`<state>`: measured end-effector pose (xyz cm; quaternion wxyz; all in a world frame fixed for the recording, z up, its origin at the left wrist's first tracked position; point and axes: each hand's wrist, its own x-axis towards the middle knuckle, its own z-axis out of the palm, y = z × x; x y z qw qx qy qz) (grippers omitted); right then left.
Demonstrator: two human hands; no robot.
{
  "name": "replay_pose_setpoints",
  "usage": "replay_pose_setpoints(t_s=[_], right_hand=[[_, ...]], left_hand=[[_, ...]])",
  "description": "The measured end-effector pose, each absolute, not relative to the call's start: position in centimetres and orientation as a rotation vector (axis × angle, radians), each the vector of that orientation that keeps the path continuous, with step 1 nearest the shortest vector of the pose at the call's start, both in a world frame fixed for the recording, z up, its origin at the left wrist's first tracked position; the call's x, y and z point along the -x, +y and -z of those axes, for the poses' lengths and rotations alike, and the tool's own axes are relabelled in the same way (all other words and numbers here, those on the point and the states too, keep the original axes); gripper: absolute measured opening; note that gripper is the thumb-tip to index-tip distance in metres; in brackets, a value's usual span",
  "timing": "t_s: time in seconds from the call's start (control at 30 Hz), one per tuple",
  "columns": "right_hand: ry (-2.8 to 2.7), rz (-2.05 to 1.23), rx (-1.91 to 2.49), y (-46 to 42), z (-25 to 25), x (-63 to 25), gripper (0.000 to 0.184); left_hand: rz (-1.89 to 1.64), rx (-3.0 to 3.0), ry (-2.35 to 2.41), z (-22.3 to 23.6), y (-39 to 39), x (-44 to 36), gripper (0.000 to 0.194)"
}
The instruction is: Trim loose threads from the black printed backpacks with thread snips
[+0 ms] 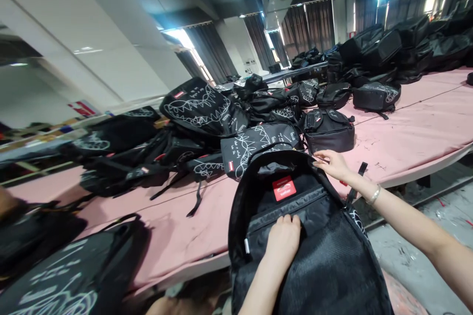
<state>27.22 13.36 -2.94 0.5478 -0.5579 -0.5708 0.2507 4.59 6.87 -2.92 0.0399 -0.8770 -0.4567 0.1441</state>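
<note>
A black backpack is unzipped in front of me, its opening facing up toward me. Inside it, a red label shows on the back panel above a sleeve pocket. My left hand reaches into the opening, fingers curled over the pocket's edge; the fingertips are hidden. At the upper right of the opening, my right hand pinches the backpack's rim between thumb and fingers. A bracelet sits on the right wrist.
Several black backpacks with white scribble prints pile up along the pink-covered table. Another printed backpack lies at the lower left, and part of another person's hand shows at the left edge. More bags are stacked at the right.
</note>
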Motion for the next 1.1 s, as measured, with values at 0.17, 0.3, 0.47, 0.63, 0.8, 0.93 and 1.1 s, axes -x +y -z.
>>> replay_pose_setpoints(t_s=[0.17,0.3,0.47,0.63,0.8,0.93,1.1], right_hand=[[-1.849,0.120,1.450,14.4,0.3,-25.9,0.027],[-2.127,0.628,1.026,10.6,1.6,-23.7,0.039],[-2.140,0.597,0.775,5.3,3.5,-22.4,0.043],[-2.176,0.571,0.754,4.0,3.5,-22.7,0.041],[-2.128,0.506,0.757,3.9,3.4,-23.0,0.042],[-2.104,0.136,0.760,3.6,2.8,-24.2,0.032],[-1.816,-0.118,0.885,3.8,0.8,-26.2,0.019]], left_hand=[[-0.364,2.702,-1.417,3.2,7.1,-4.8,0.031],[0.183,2.898,-1.601,3.6,7.8,-3.1,0.031],[1.796,3.144,-1.839,3.3,7.8,-1.3,0.026],[3.129,2.644,-1.767,2.2,7.4,-1.3,0.036],[3.376,2.171,-2.137,1.4,7.7,-0.9,0.032],[3.108,2.351,-2.286,2.1,6.9,-0.6,0.037],[2.298,2.746,-2.515,3.5,5.3,-0.8,0.044]])
